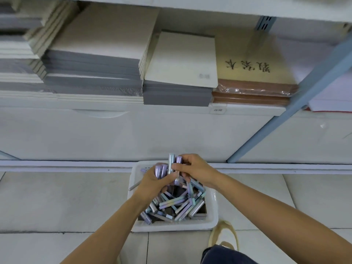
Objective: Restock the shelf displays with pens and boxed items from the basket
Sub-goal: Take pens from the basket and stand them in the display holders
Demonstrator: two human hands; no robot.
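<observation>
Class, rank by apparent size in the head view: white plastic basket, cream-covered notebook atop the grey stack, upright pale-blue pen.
1. White plastic basket
2. Cream-covered notebook
3. Upright pale-blue pen
Basket is nearer the camera, so top two unsure.

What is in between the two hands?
A bunch of purple and blue pens stands between the left hand and the right hand. Both hands grip it, above the white basket. The head view shows it.
</observation>
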